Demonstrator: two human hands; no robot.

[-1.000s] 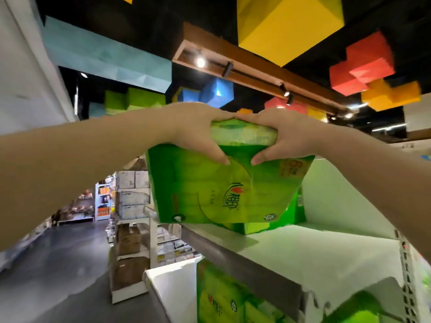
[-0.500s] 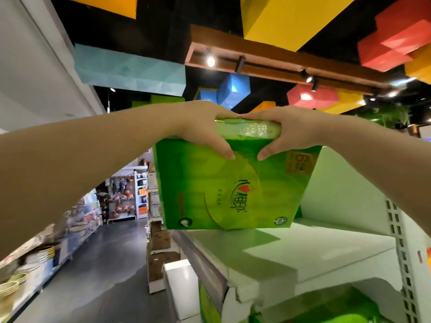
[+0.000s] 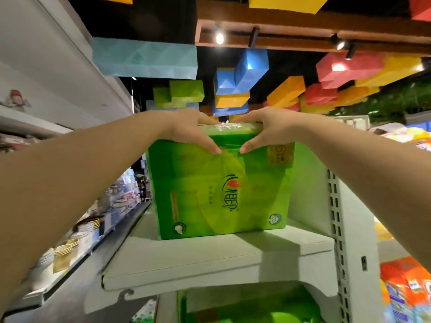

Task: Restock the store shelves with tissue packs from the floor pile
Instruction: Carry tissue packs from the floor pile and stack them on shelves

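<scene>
Nearest the camera, two bare forearms reach up toward the top shelf (image 3: 210,259), a pale board with its front lip just below the hands. The left hand (image 3: 193,130) and the right hand (image 3: 268,129) both clamp the upper edge of a green tissue pack (image 3: 221,190) — thumbs pressed on its front face, fingers (image 3: 207,120) curled over the top. The pack stands upright with its bottom edge on the shelf board, set back from the lip and close to the slotted upright (image 3: 335,206) at the shelf's right end. This pack looks as good as placed; letting go is what remains. Under the shelf, more green packs (image 3: 251,306) fill the next level down. The floor pile is out of view — how many packs are left cannot be told. Beyond the shelf hang coloured ceiling blocks (image 3: 242,73).
</scene>
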